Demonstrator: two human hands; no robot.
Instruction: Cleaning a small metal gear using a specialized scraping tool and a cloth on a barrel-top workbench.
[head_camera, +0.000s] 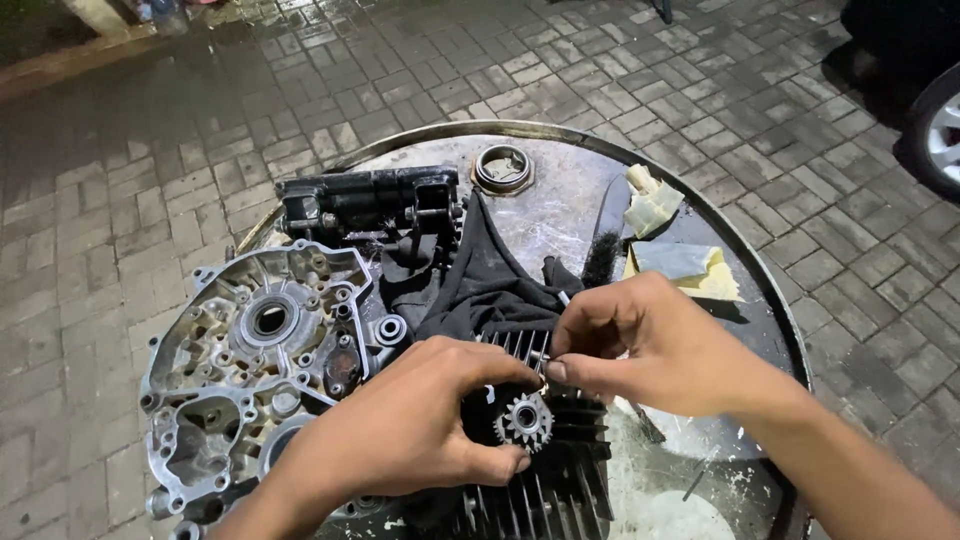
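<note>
The small toothed steel gear (524, 420) sits against the black finned engine cylinder (540, 470) on the round metal counter (760, 290). The left hand (410, 430) pinches its rim; the right hand (640, 350) pinches narrowly at a thin pin (barely visible). The gear looks stiff, oily and slippery, so it is best held by the teeth.

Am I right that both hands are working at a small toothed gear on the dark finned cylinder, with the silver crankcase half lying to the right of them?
Not quite: in the head view the silver crankcase half lies to the left of the hands. The rest holds: the left hand and right hand meet at the small toothed gear on the dark finned cylinder.
</note>
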